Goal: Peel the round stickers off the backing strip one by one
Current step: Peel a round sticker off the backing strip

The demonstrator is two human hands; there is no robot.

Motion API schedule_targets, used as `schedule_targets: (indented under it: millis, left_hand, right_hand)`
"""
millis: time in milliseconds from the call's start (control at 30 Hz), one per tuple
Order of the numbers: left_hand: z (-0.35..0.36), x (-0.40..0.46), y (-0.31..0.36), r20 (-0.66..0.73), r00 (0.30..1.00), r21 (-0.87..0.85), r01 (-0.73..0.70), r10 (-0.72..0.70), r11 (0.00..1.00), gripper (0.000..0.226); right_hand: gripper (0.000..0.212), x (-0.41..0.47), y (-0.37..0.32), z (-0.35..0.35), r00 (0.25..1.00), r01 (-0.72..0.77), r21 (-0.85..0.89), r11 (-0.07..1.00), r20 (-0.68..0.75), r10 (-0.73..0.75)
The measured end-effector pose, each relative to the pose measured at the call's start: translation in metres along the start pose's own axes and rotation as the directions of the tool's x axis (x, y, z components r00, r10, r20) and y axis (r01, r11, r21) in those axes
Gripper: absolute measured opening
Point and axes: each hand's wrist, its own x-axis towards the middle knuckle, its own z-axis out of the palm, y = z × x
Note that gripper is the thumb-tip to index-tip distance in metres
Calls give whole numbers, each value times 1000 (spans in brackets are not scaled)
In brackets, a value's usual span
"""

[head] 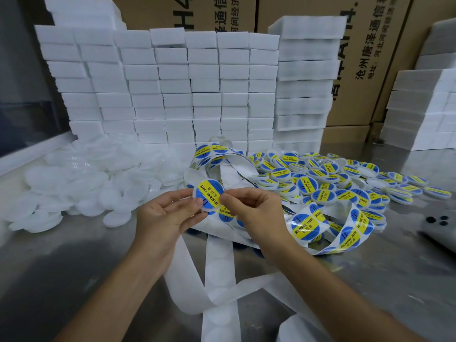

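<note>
Pinched one round sticker [208, 195] mid-frame between left hand [167, 215] and right hand [254, 213], both clamped on its edges (over a white lid, looked like). Backing strip [217, 255] trailed just below. Could've gone on crooked or creased from uneven pressing.
</note>
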Motion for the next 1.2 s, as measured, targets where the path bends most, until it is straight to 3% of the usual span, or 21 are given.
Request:
schedule_targets:
  millis: [133,267,400,533,600,700,767,933,1100,1200]
  left_hand:
    - [1,-2,1,0,1000,12,-23,23,1000,32]
    - [3,-4,0,-12,996,77,-87,89,993,21]
    - [5,-7,0,22,985,198,-172,171,965,23]
    - [7,-9,5,36,986,162,-167,163,973,24]
    - [9,-11,8,62,990,67,-127,123,990,30]
    - [13,-14,9,134,987,-20,-83,85,996,39]
    - [14,-15,9,157,985,-67,-55,65,996,39]
    - [16,-17,7,260,965,-74,-3,22,997,32]
    - [16,-18,7,292,956,-49,5,9,999,32]
    - [15,-18,6,311,950,21,-31,22,999,37]
  right_hand:
    - [12,0,1,1,998,54,-58,997,-17,-55]
    - [12,0,6,1,976,189,-274,943,-54,-211]
    - [3,0,9,-1,969,193,-356,914,-78,-235]
    - [14,0,9,-2,960,184,-411,893,-120,-254]
    - [22,-1,7,-2,961,187,-394,900,-117,-251]
    - [42,-6,6,4,979,203,-334,920,41,-201]
    - [43,-8,6,8,979,200,-286,937,85,-183]
    - [18,-3,4,3,980,192,-175,966,-19,-199]
    - [19,-3,6,4,983,182,-172,968,-2,-185]
    - [39,-6,7,7,988,142,-182,973,-33,-150]
